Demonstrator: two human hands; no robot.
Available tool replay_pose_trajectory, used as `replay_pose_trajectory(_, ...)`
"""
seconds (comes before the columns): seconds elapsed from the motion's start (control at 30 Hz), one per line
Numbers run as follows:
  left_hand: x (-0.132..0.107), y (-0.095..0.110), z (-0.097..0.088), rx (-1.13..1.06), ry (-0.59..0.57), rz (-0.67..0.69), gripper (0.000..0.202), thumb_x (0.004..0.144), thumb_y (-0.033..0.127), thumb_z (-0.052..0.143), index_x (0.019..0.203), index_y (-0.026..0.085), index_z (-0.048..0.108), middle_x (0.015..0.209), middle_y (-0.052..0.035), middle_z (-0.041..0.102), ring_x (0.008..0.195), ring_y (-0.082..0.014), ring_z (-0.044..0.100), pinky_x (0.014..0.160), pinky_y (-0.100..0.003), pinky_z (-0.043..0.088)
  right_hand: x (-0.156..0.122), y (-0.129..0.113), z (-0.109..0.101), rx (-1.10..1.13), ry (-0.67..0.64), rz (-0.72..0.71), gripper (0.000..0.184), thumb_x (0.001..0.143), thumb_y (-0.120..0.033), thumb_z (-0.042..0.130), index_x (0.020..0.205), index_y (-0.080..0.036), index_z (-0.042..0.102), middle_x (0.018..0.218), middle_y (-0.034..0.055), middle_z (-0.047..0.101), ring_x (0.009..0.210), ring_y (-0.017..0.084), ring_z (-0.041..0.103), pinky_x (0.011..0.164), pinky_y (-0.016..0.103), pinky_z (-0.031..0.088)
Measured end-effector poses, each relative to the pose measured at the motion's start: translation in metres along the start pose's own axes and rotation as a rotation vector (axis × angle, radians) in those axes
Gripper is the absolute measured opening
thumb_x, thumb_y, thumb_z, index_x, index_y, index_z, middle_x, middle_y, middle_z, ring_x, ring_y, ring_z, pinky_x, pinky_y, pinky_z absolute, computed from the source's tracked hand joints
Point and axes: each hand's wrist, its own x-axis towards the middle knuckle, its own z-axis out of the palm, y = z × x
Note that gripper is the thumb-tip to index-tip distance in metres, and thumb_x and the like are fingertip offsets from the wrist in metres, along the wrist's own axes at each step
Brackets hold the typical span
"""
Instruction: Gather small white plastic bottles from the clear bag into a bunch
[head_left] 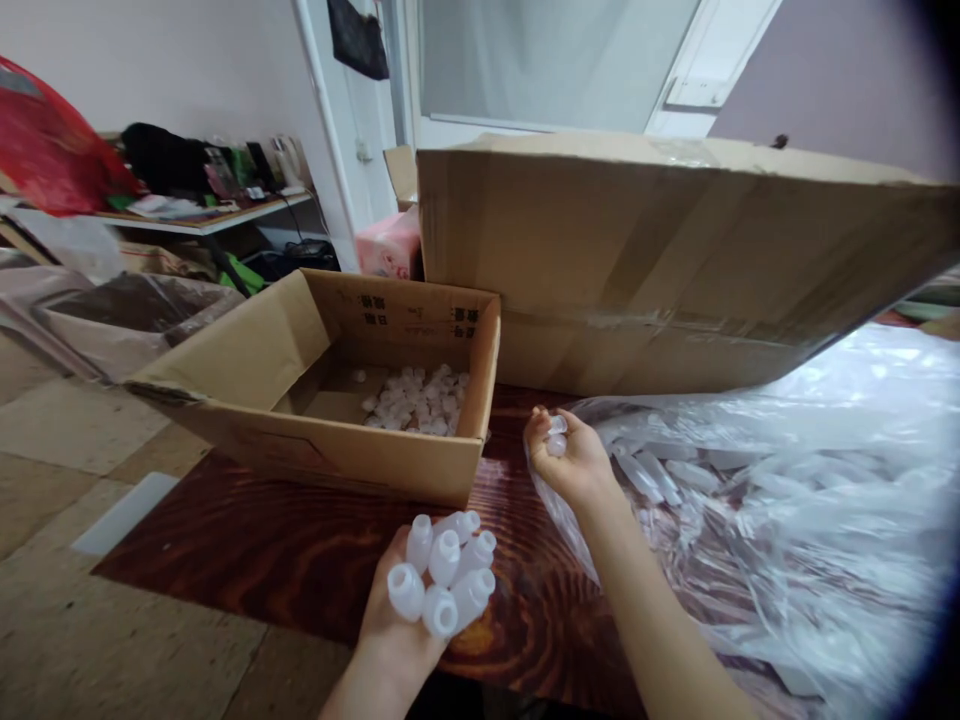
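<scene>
Head view: dark wood-grain surface [285,550] over tiled floor, cluttered shelf behind. Left hand [401,610], fingers clenched round a cluster of small white bottles [442,580], long axes tilted, open mouths toward the camera. Right hand [570,460], fingers curled on small caps [556,436], beside the clear plastic bag [750,480]. Just beyond the fingers, open cardboard box [337,400] of caps; bare surface between.

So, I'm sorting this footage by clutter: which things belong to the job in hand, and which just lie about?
In use: left hand, small bottles; right hand, cap; open box, plastic bag.
Lying about: big carton, red bag, shelf.
</scene>
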Motion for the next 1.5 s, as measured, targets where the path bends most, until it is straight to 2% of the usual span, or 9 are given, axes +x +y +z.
replay_pose_trajectory(0.17,-0.002,-0.003,-0.006,0.001,-0.116,-0.051,0.054,0.088,0.031,0.055,0.139,0.017,0.043,0.085,-0.0066,0.073,0.081,-0.0226,0.070,0.077,-0.034,0.051,-0.020,0.018,-0.012,-0.020,-0.035,0.051,0.009,0.084,-0.008,0.052,0.077,-0.013,0.055,0.071,0.0034,0.061,0.050,0.005,0.056,0.045,0.007,0.049)
replay_pose_trajectory(0.33,-0.015,-0.018,0.013,0.079,-0.009,-0.046,0.047,0.095,0.033,0.040,0.134,0.009,0.045,0.074,-0.0081,0.071,0.065,-0.0201,0.068,0.058,-0.029,0.050,-0.046,0.035,-0.039,-0.176,-0.041,-0.044,0.008,0.081,-0.016,0.067,0.080,-0.014,0.059,0.079,0.0043,0.066,0.044,0.003,0.051,0.036,0.008,0.041)
replay_pose_trajectory(0.57,-0.008,-0.042,0.014,0.172,-0.005,-0.049,0.030,0.095,0.033,0.041,0.104,0.010,0.059,0.065,-0.0053,0.069,0.068,-0.0228,0.070,0.058,-0.032,0.052,-0.082,0.035,-0.072,-0.423,-0.078,-0.159,0.042,0.064,-0.026,0.086,0.099,-0.016,0.065,0.084,0.0012,0.065,0.075,0.013,0.065,0.061,0.016,0.055)
replay_pose_trajectory(0.67,-0.005,-0.049,0.013,0.179,-0.015,-0.079,0.030,0.095,0.033,0.043,0.099,0.009,0.061,0.064,-0.0047,0.069,0.066,-0.0229,0.069,0.058,-0.034,0.052,-0.087,0.033,-0.082,-0.687,-0.106,-0.317,0.038,0.071,-0.042,0.081,0.096,-0.021,0.062,0.082,-0.0017,0.063,0.075,0.013,0.064,0.071,0.023,0.057)
replay_pose_trajectory(0.8,-0.004,-0.057,0.018,0.187,0.001,-0.152,0.024,0.090,0.031,0.048,0.092,0.012,0.062,0.058,-0.0020,0.066,0.062,-0.0237,0.069,0.057,-0.034,0.049,-0.090,0.031,-0.090,-1.016,-0.070,-0.442,0.037,0.080,-0.055,0.066,0.091,-0.020,0.060,0.062,-0.0023,0.059,0.056,0.015,0.058,0.055,0.026,0.051)
replay_pose_trajectory(1.0,0.001,-0.062,0.016,0.202,-0.039,-0.177,0.024,0.090,0.031,0.047,0.089,0.012,0.062,0.068,-0.0036,0.069,0.064,-0.0230,0.068,0.056,-0.034,0.047,-0.098,0.021,-0.104,-0.939,-0.123,-0.289,0.048,0.085,-0.050,0.059,0.122,-0.022,0.048,0.083,0.0012,0.064,0.071,0.016,0.062,0.061,0.026,0.050)
replay_pose_trajectory(1.2,0.004,-0.066,0.011,0.190,-0.076,-0.184,0.019,0.089,0.028,0.049,0.088,0.013,0.060,0.071,-0.0041,0.069,0.068,-0.0224,0.067,0.059,-0.033,0.047,-0.112,0.006,-0.110,-1.498,-0.216,-0.590,0.034,0.095,-0.046,0.048,0.121,-0.024,0.050,0.090,0.0027,0.061,0.076,0.017,0.058,0.067,0.029,0.047)
replay_pose_trajectory(1.4,0.002,-0.065,0.013,0.183,-0.096,-0.199,0.022,0.090,0.029,0.046,0.088,0.012,0.060,0.072,-0.0042,0.068,0.067,-0.0210,0.066,0.060,-0.033,0.046,-0.127,-0.011,-0.100,-1.850,-0.452,-0.656,0.031,0.099,-0.034,0.041,0.128,-0.027,0.047,0.117,0.0074,0.063,0.103,0.024,0.060,0.087,0.038,0.046)
replay_pose_trajectory(1.5,0.001,-0.064,0.015,0.217,-0.110,-0.190,0.023,0.091,0.031,0.045,0.089,0.012,0.059,0.072,-0.0034,0.066,0.065,-0.0203,0.064,0.059,-0.032,0.045,-0.131,-0.018,-0.093,-1.911,-0.477,-0.589,0.027,0.099,-0.032,0.042,0.124,-0.023,0.043,0.107,0.0083,0.064,0.091,0.022,0.061,0.076,0.035,0.047)
